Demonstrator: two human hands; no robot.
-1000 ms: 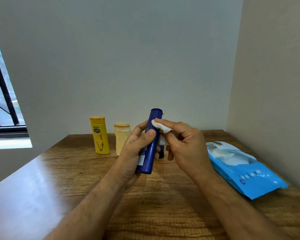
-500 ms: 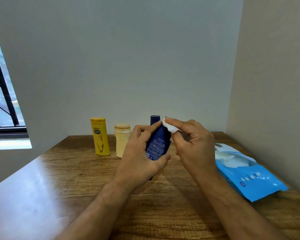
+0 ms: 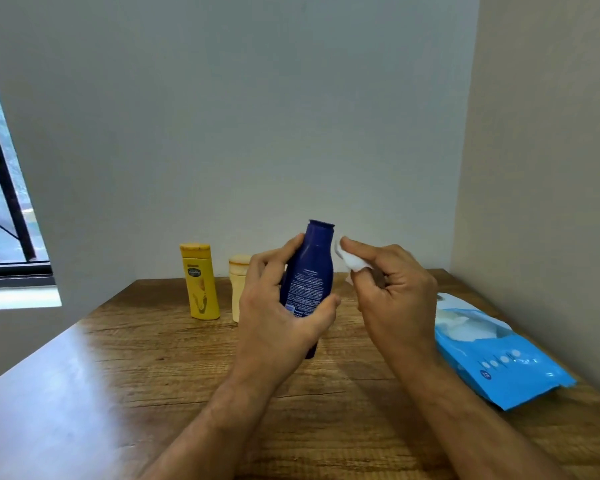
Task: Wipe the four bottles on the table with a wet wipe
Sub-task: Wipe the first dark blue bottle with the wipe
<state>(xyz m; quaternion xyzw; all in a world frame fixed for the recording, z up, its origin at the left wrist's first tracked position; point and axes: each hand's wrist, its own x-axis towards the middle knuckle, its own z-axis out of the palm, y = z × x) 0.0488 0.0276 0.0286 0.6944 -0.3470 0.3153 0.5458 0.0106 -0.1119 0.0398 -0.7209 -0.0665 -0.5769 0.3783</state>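
Since half a second ago: dark blue bottle (image 3: 309, 275) raised a little and turned more upright, cap end up, printed back label facing the camera; wipe now just off its neck rather than against it.

Left hand (image 3: 278, 313) wrapped round the lower body of the blue bottle, fingers curled behind it on the left, thumb across the front near the base. Bottle held above the wooden tabletop (image 3: 153, 382), its bottom end poking out below the palm.

Right hand (image 3: 392, 289) just to the right of the bottle, pinching a small folded white wet wipe (image 3: 349, 259) between thumb and index finger, remaining fingers curled in. Wipe level with the bottle's shoulder, very close beside it; contact not clear.

Beyond the left hand, near the far wall: yellow bottle (image 3: 200, 282) standing upright, and just right of it a cream bottle (image 3: 239, 278), upright, partly hidden by the left hand's fingers. Fourth bottle not visible.

To the right of the right hand: light blue wet-wipe pack (image 3: 499, 362) lying flat on the tabletop beside the side wall, flap open, white wipes showing. Window (image 3: 4, 202) with dark bars far to the left.
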